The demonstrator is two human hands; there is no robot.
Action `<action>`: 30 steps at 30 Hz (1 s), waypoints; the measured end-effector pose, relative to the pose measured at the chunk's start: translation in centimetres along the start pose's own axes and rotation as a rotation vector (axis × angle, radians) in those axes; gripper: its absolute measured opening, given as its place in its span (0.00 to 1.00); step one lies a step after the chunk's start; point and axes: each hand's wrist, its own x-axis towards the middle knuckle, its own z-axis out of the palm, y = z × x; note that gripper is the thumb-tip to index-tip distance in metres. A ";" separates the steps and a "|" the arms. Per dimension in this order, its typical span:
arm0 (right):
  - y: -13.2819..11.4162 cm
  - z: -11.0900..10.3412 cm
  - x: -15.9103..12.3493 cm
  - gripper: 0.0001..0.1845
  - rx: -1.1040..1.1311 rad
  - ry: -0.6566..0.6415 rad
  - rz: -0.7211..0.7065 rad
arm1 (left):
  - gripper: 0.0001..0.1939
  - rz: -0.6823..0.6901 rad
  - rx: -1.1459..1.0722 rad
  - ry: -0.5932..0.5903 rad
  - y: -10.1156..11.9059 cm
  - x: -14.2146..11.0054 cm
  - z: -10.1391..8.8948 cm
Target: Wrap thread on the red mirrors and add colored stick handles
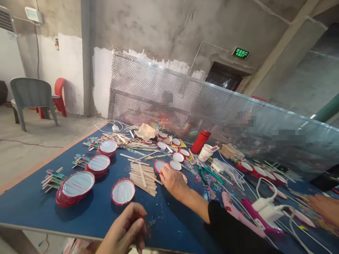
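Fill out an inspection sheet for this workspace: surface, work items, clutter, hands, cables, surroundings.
Surface: blue tabletop, crowded toward the back.
Work items: red-rimmed discs, some stacked; flat wooden sticks, many grouped near the middle.
Clutter: red bottle, paper cup, coloured strands.
Left hand: partly curled by the near edge; nothing seen held.
Right hand: at a disc's rim; grip unclear.
Cables: white cables looping around white plugs.
Surroundings: perforated screen behind the table, lit exit sign, grey chair.
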 end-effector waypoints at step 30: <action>13.1 -2.5 -9.0 0.16 -0.109 -0.504 0.270 | 0.14 0.023 0.586 0.164 0.9 0.1 2.3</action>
